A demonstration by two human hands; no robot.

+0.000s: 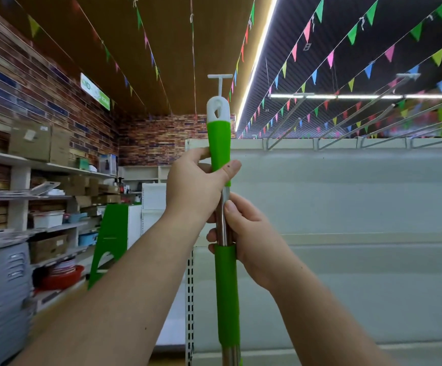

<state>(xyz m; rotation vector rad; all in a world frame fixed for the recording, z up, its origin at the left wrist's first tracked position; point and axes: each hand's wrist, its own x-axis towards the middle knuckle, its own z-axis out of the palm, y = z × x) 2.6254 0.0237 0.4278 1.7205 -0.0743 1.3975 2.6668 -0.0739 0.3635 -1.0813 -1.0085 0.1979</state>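
A long pole handle [226, 294] stands upright in front of me, steel with green grip sleeves and a white hanging cap at its top. My left hand [196, 188] grips the upper green sleeve, thumb across its front. My right hand [251, 233] grips the bare steel section just below, at the top of the lower green sleeve. A white T-shaped hook [220, 83] shows directly above the cap. The pole's lower end runs out of view.
A white shelving unit [346, 196] with several long metal display hooks [373, 120] along its top fills the right. Stocked shelves [45, 207] with boxes, tubs and bowls line the brick wall on the left. A green stand [109, 241] stands behind my left forearm.
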